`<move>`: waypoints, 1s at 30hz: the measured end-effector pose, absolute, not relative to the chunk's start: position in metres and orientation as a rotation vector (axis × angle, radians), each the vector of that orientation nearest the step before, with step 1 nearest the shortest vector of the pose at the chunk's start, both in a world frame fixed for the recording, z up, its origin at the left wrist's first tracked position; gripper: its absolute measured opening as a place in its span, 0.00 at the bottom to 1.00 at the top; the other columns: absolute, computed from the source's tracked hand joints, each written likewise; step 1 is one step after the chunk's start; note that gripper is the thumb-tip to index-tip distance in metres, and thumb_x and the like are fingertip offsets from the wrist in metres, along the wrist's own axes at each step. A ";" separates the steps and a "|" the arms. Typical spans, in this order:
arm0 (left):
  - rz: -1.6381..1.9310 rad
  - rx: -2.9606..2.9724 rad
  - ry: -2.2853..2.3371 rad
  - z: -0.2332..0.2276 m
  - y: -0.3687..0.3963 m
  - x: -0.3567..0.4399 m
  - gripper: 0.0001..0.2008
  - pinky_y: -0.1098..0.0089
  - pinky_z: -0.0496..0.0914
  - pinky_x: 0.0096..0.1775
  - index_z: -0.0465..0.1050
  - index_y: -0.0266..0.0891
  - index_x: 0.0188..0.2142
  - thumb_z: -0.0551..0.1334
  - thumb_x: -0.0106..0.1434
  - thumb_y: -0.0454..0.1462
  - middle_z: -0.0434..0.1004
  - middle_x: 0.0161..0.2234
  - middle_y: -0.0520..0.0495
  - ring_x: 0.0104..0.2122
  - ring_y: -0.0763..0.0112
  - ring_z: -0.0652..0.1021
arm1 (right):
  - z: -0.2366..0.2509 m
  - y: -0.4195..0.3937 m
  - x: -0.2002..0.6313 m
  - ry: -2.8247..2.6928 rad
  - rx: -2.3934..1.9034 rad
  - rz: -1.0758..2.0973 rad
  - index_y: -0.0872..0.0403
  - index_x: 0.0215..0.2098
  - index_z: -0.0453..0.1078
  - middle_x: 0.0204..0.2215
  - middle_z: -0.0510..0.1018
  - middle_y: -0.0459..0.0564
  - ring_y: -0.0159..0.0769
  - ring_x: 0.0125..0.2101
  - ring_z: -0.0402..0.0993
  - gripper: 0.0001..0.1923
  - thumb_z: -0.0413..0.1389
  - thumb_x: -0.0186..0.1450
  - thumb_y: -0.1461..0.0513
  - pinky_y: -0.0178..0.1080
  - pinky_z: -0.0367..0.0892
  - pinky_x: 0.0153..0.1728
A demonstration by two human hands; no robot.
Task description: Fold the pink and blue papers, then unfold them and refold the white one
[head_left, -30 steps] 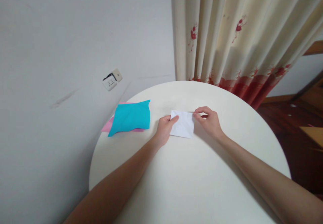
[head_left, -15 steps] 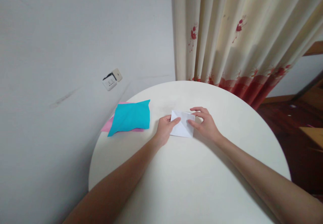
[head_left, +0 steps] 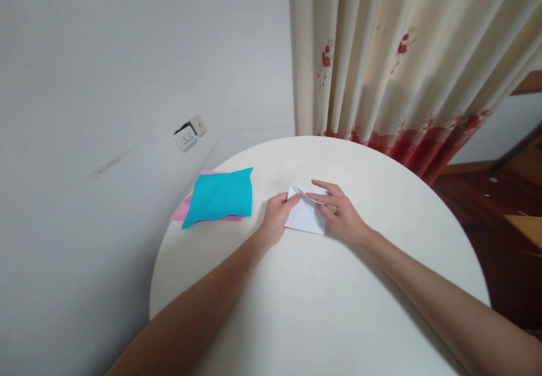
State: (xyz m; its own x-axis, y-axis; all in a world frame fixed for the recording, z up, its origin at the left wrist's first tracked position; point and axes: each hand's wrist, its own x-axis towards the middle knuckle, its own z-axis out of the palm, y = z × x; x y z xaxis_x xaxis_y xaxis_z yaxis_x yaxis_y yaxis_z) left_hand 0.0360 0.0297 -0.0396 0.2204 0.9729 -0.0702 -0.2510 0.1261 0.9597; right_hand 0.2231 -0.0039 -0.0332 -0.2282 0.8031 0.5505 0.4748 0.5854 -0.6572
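Soft, even daylight glows through the curtain (head_left: 402, 54) at 1 o'clock. Faint shadows trail beneath both forearms on the pale counter (head_left: 322, 308). No glare. Wide-angle bending curves edges at 9 and 3 o'clock; focus mildly soft.

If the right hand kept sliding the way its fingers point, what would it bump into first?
The right hand points left across the white paper. It would probably meet the left hand first, at the paper's left edge; the blue paper lies farther on.
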 end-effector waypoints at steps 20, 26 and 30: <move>1.093 0.910 0.910 -0.030 0.026 0.037 0.24 0.69 0.70 0.29 0.77 0.32 0.32 0.72 0.49 0.52 0.80 0.28 0.43 0.26 0.64 0.79 | -0.036 -0.002 0.228 -2.013 -0.947 0.509 0.43 0.57 0.72 0.66 0.58 0.51 0.47 0.61 0.61 0.27 0.52 0.63 0.70 0.54 0.58 0.60; 1.087 0.929 0.913 -0.033 0.026 0.035 0.22 0.69 0.70 0.29 0.77 0.33 0.33 0.73 0.49 0.49 0.80 0.28 0.44 0.25 0.67 0.77 | -0.022 -0.008 0.231 -2.075 -0.941 0.567 0.45 0.59 0.70 0.67 0.56 0.52 0.50 0.64 0.55 0.26 0.58 0.62 0.63 0.54 0.54 0.62; 1.118 0.983 0.895 -0.038 0.027 0.035 0.21 0.69 0.71 0.31 0.78 0.33 0.35 0.72 0.51 0.49 0.81 0.30 0.44 0.27 0.67 0.78 | -0.020 -0.006 0.228 -1.769 -0.993 0.776 0.46 0.64 0.62 0.65 0.60 0.56 0.49 0.58 0.63 0.31 0.59 0.63 0.53 0.50 0.64 0.54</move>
State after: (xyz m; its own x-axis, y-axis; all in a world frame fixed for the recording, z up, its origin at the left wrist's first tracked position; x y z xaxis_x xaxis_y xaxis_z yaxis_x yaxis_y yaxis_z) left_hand 0.0354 0.0274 -0.0376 0.2073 0.9747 -0.0837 -0.2952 0.1439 0.9445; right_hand 0.2278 -0.0057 -0.0201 -0.2382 0.8775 0.4162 0.2884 0.4731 -0.8325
